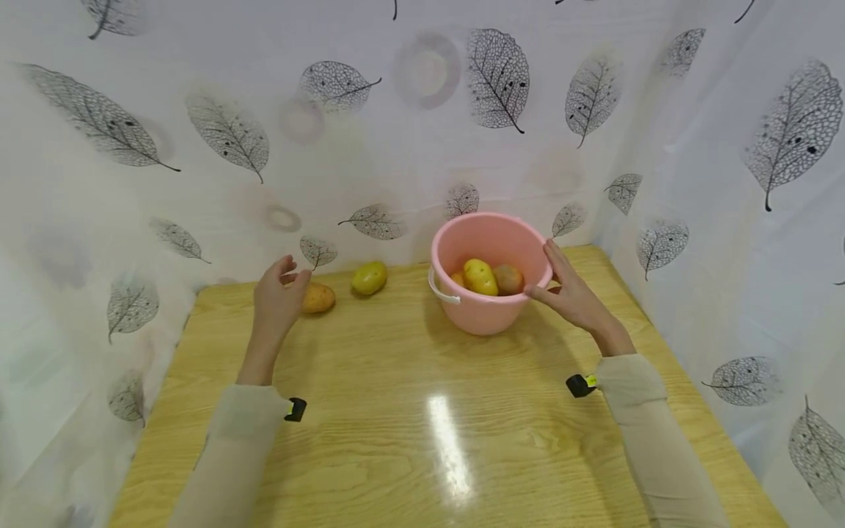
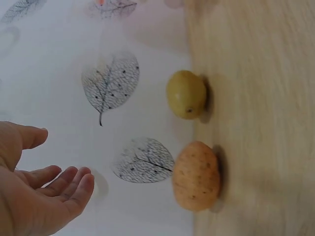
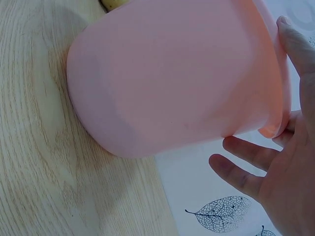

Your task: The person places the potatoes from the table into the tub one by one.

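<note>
My left hand (image 1: 279,297) is held above the table by a brown speckled potato (image 1: 320,298), apart from it in the left wrist view, its fingers loosely bent and holding nothing. A yellow-green potato (image 1: 369,279) lies to the right of the brown one. My right hand (image 1: 573,291) touches the rim of a pink bucket (image 1: 478,315) with spread, mostly straight fingers and the thumb. Inside the bucket are a yellow potato (image 1: 480,277), a brownish one (image 1: 509,279) and part of an orange-brown one. The bucket's white handle (image 1: 444,292) hangs down on its left side.
The bucket stands upright on a wood-grain table (image 1: 370,440) near its back edge. A white curtain with leaf prints (image 1: 396,161) hangs behind the table and along both sides. Black wrist devices (image 1: 296,410) sit at the cuffs of both beige sleeves (image 1: 238,447).
</note>
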Available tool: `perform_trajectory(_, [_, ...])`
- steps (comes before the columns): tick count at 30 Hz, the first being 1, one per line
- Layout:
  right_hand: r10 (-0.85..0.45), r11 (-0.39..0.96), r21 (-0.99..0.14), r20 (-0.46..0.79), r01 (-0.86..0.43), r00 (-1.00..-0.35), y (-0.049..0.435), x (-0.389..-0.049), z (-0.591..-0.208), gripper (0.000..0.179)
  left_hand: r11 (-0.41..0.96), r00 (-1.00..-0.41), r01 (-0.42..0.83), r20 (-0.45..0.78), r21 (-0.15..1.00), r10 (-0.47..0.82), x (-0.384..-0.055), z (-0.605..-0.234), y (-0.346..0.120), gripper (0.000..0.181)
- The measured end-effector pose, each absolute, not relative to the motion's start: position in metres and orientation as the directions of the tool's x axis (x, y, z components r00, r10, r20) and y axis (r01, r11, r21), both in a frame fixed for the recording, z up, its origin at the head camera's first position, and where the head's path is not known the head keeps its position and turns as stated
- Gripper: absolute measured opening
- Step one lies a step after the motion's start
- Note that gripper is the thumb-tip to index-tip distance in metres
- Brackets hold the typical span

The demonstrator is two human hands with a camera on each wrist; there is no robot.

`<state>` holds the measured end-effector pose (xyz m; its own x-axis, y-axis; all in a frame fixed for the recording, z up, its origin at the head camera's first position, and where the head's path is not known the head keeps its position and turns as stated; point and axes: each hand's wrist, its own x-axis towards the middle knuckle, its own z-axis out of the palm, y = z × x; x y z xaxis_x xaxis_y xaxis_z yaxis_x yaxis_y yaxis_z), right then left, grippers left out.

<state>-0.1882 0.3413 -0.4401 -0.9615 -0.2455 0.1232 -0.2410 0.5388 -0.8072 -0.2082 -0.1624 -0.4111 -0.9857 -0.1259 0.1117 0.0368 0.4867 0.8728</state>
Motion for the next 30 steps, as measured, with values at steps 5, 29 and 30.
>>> perform_trajectory(5, [-0.240,0.543,-0.807,0.115,-0.232,-0.964,0.340,-0.188,-0.439,0.096,0.508,-0.987,-0.039,0.045,0.860,-0.152,-0.211,-0.425,-0.169,0.063])
perform_trajectory(29, [-0.225,0.530,-0.814,0.137,-0.239,-0.965,0.338,-0.189,-0.440,0.095,0.576,-0.973,-0.229,-0.200,0.785,-0.115,-0.229,-0.490,-0.179,0.069])
perform_trajectory(30, [-0.227,0.531,-0.812,0.139,-0.243,-0.964,0.339,-0.189,-0.440,0.095,0.582,-0.974,-0.223,-0.196,0.782,-0.111,-0.230,-0.492,-0.180,0.068])
